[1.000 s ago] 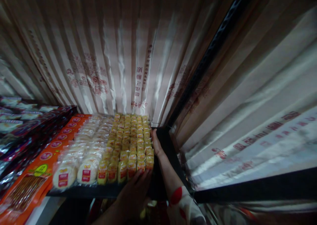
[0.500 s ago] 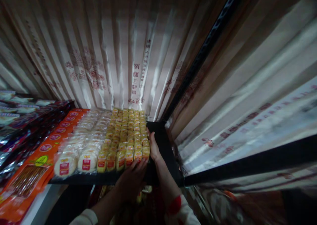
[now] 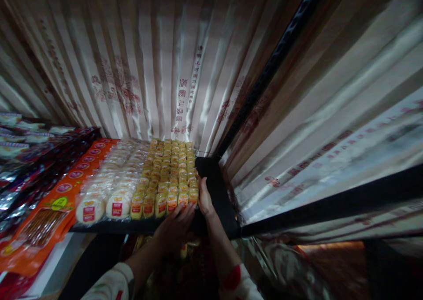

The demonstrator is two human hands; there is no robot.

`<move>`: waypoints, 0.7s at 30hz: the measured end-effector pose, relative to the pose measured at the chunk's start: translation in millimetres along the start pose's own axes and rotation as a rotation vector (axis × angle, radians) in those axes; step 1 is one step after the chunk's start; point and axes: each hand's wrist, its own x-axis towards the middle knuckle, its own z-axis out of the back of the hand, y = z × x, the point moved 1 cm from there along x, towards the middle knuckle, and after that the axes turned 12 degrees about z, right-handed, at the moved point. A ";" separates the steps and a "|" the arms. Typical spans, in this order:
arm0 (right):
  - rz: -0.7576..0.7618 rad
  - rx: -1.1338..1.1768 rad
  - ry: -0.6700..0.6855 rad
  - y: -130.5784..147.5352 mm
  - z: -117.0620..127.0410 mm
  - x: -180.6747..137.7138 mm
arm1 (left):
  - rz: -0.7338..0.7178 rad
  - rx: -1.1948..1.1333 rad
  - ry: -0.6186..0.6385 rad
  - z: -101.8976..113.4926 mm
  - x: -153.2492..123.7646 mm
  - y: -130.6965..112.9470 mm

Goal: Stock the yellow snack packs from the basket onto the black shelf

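Rows of small yellow snack packs [image 3: 170, 176] lie on a black shelf [image 3: 211, 190], beside rows of round white cakes in clear wrap [image 3: 112, 185]. My left hand [image 3: 176, 225] presses against the front of the yellow packs at the shelf's edge, its fingers stretched out. My right hand [image 3: 203, 196] lies flat against the right side of the yellow rows, fingers pointing away from me. Neither hand wraps round a pack.
Orange snack bags [image 3: 62, 194] lie left of the white cakes, and dark shiny packets [image 3: 23, 159] fill the far left. A pleated pale curtain with red print [image 3: 165, 71] hangs behind and to the right. A dark lower shelf [image 3: 330, 203] runs right.
My right hand has slid back along the side of the yellow rows towards me. My left hand has stayed at their front edge. The view has shifted slightly.
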 end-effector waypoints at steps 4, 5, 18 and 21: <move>0.088 -0.195 -0.098 6.0 5.9 -18.8 | 0.001 -0.008 0.001 0.2 -0.6 0.5; 0.098 -0.247 -0.099 7.2 6.7 -26.3 | -0.007 -0.010 -0.003 -0.2 -0.6 0.7; 0.145 -0.628 -0.061 -1.9 7.2 -52.2 | -0.014 -0.052 0.022 -9.8 -3.8 -1.4; 0.130 -0.572 -0.043 -3.2 8.5 -50.4 | -0.014 -0.040 0.011 -11.1 -5.4 -1.3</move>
